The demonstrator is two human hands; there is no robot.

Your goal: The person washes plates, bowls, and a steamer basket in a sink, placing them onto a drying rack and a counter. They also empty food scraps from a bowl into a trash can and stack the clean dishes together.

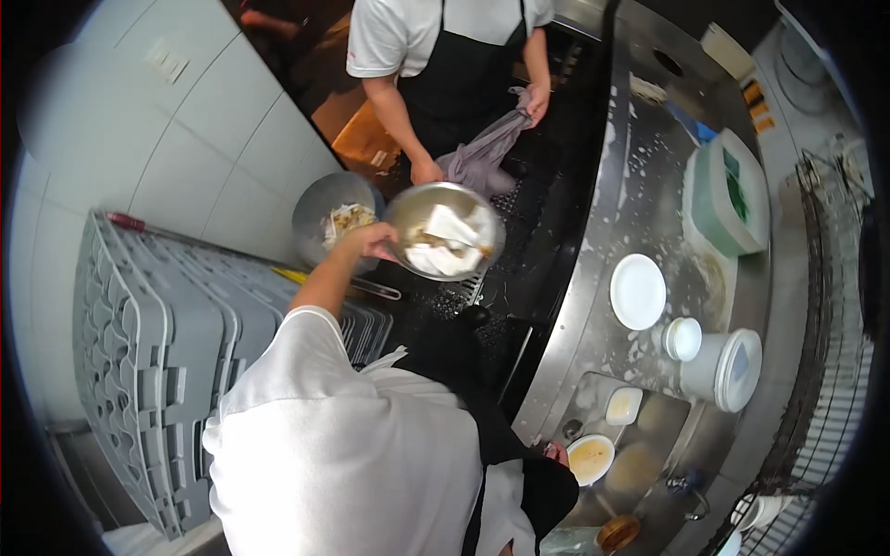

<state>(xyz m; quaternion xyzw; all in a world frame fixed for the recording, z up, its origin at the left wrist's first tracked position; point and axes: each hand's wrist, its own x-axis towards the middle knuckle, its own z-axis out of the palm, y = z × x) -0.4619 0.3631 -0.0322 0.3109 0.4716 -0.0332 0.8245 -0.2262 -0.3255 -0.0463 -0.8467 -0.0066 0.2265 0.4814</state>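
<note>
My left hand (374,243) stretches forward and grips the rim of a round metal bowl (434,197). Crumpled white napkins (450,243) and brownish food scraps lie inside it. Just beyond that hand stands a grey bin (306,218) with food waste (348,222) in it; the bowl is to the bin's right. Low on the right, my right hand (556,452) closes on the edge of a white bowl (591,460) holding yellowish liquid, over the sink; my apron and body partly hide its fingers.
A co-worker (445,74) in a black apron faces me, holding a grey cloth (487,153). Grey dish racks (148,352) are stacked at left. The wet steel counter (593,306) carries a white plate (638,292), a lidded tub (723,371) and a green-white container (728,199).
</note>
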